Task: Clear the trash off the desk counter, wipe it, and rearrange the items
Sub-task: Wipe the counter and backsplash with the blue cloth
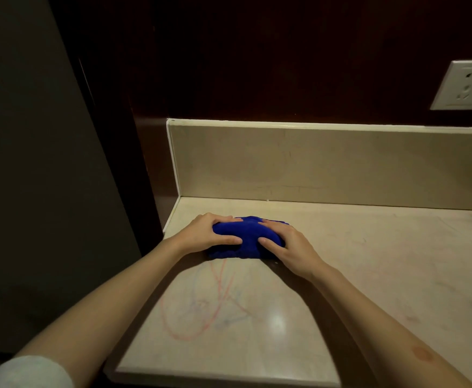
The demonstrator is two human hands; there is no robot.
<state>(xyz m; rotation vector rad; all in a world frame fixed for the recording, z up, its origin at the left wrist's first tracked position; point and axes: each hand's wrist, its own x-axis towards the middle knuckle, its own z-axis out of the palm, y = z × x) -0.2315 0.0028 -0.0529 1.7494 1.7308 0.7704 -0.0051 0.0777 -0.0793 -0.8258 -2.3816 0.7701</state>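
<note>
Beige marble desk counter is mid-wipe: a bunched deep-blue cloth sits toward its ten o'clock corner, left hand and right hand both clamped around it, fingers curled. Red and blue crayon scribbles lie at six o'clock of the cloth; the next pass probably needs firm downward pressure dragged back over them.

One cloth, two hands, one socket on view.

On the cream tabletop lies one blue cloth, with two hands on it: one left hand and one right hand. One white wall socket sits on the dark panel above one pale backsplash. Two colours of scribble, red and blue, mark the tabletop; one white sleeve cuff shows.
</note>
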